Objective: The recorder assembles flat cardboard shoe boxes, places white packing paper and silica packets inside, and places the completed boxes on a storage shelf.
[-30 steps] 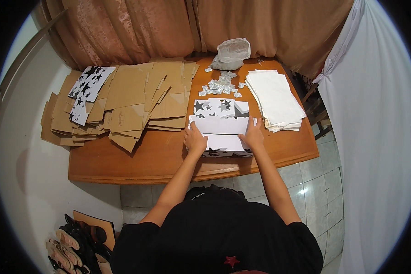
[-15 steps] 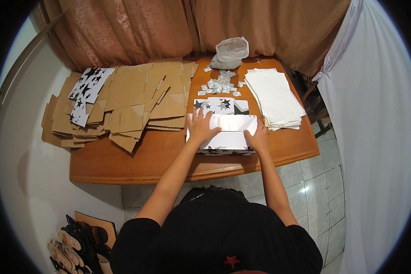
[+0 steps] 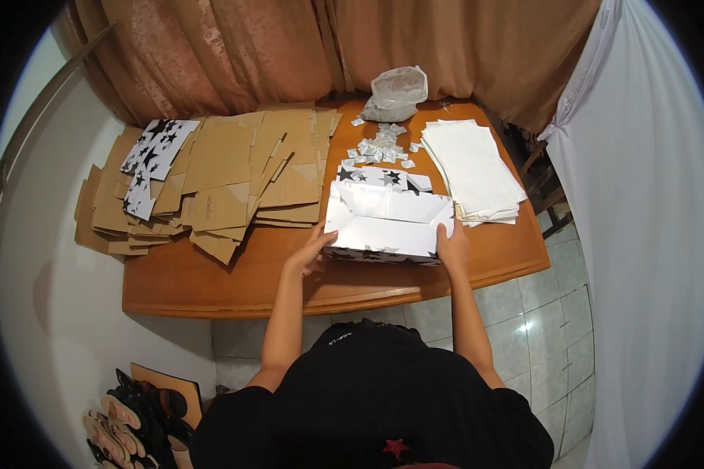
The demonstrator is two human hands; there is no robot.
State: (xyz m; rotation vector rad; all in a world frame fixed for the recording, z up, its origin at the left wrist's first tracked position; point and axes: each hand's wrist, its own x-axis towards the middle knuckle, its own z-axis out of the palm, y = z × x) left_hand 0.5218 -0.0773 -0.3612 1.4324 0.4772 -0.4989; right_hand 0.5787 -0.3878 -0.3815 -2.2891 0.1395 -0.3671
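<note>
A white cardboard box (image 3: 387,234) with black stars on its near side sits close to the table's front edge, tilted slightly, its white flaps uppermost. My left hand (image 3: 311,252) grips the near left corner, thumb on top and fingers below the edge. On the opposite side my right hand (image 3: 452,245) holds the box with its thumb over the upper edge; its other fingers are partly hidden. Just behind the box lies star-printed card (image 3: 375,177), partly covered by it.
Flattened brown cardboard boxes (image 3: 219,168) are stacked at left, with star-printed pieces (image 3: 156,156) on top. Small silvery packets (image 3: 379,148) lie before a clear plastic bag (image 3: 395,94). White sheets (image 3: 477,168) are piled at right on the wooden table (image 3: 211,289). Shoes (image 3: 117,426) stand lower left.
My left hand has moved from the top flap down to the near left corner. The box has turned slightly and its far flap stands higher. My right hand has stayed at the right side.
</note>
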